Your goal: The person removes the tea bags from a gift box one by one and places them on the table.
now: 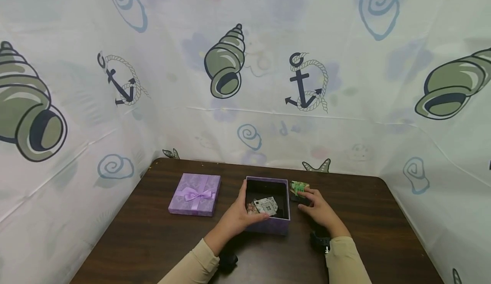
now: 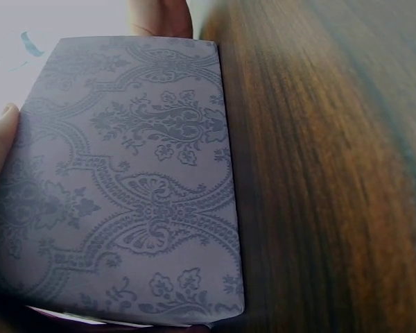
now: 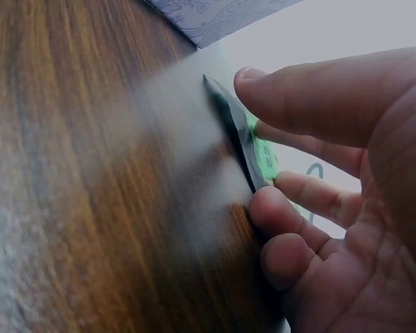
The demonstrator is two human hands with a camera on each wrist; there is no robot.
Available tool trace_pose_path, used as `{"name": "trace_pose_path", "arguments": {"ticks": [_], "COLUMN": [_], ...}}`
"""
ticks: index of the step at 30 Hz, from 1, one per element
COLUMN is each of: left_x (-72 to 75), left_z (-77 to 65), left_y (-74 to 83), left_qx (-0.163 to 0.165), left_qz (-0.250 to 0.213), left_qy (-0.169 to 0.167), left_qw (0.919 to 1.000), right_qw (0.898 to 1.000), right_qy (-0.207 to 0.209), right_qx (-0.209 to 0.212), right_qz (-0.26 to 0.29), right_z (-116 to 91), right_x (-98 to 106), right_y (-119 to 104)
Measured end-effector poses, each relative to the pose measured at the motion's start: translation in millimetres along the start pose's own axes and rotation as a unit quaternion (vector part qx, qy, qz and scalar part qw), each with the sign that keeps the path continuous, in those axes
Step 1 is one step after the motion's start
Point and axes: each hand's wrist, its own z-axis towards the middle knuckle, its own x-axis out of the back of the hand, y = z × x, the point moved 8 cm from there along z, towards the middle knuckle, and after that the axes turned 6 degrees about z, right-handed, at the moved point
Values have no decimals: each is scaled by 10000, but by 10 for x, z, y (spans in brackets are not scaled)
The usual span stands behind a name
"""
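A purple patterned box (image 1: 266, 225) with a dark inside stands uncovered on the table. My left hand (image 1: 235, 216) grips it at the left, thumb along the front rim and fingers up the left side. Inside lie a whitish printed packet (image 1: 266, 206) and a brownish one (image 1: 252, 208), partly hidden by the hand. To the right of the box, my right hand (image 1: 320, 211) reaches over a green packet (image 1: 298, 186) and a thin dark flat piece (image 3: 239, 135). Its fingertips touch them, while the thumb (image 3: 253, 83) stands apart near the dark edge.
The purple lid (image 1: 194, 203) with a ribbon bow lies left of the box on the dark wooden table (image 1: 145, 233). A patterned cloth (image 1: 268, 139) hangs behind the table and along both sides.
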Motion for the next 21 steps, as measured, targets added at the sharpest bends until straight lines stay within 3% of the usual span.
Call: {"name": "trace_pose_path", "arguments": {"ticks": [5, 12, 21], "left_x": [-1, -10, -4], "left_z": [2, 9, 4], "left_y": [5, -7, 8], "left_qx": [-24, 26, -33], "left_qz": [30, 8, -110], "left_qy": [17, -6, -40], "left_qw": [10000, 10000, 9999], "right_qw": [10000, 9988, 9985], "right_qy": [-1, 282, 502], "right_qx": [22, 86, 71], "right_qz": [-33, 381, 217], "right_z": [-6, -41, -81], "right_x": [5, 88, 183], "right_y": [-20, -102, -236]}}
